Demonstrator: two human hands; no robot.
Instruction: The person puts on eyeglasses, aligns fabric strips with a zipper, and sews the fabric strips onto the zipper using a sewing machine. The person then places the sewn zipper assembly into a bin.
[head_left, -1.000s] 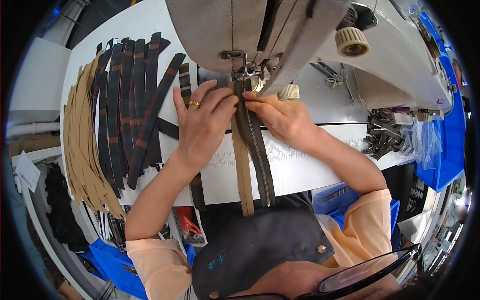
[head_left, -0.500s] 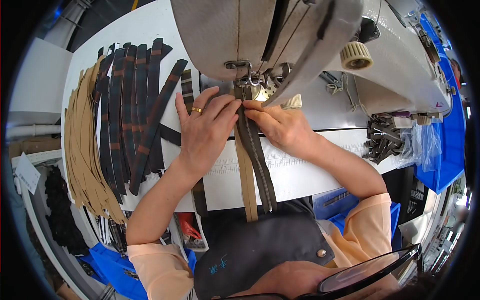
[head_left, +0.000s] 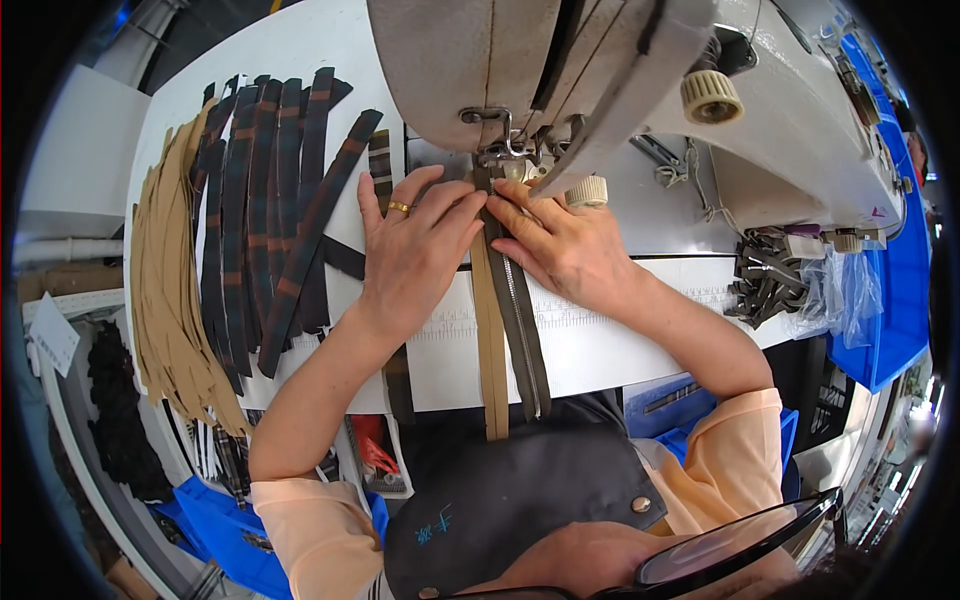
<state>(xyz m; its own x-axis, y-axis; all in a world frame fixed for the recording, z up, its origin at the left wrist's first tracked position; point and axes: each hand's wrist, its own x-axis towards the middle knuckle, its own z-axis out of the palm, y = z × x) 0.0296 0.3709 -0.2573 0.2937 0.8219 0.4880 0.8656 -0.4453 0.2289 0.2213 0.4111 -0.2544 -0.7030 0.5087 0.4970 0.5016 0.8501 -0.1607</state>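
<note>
A dark zipper (head_left: 517, 320) with metal teeth runs from beneath the sewing machine's presser foot (head_left: 512, 152) down over the table's front edge. Alongside its left lies a tan fabric strip (head_left: 493, 370). My left hand (head_left: 415, 245) grips the strip near the foot with closed index fingertip, its other fingers fanned out and a ring on one; its thumb is hidden. My right hand (head_left: 565, 235) pinches the zipper just below the foot, fingertips at the teeth, near my left fingertips. The needle is hard to make out.
Plaid strips (head_left: 270, 190) and a bundle of tan strips (head_left: 175, 290) lie at the left. Right of the machine are dark cut pieces (head_left: 768, 280), a clear plastic bag (head_left: 850, 295) and a blue tray (head_left: 895, 330). A printed ruler (head_left: 640, 308) crosses the table.
The zipper and tan strip have shifted slightly up toward the machine. My right fingers have moved closer to the foot, the thumb now showing apart below them. The whole view has shifted a little.
</note>
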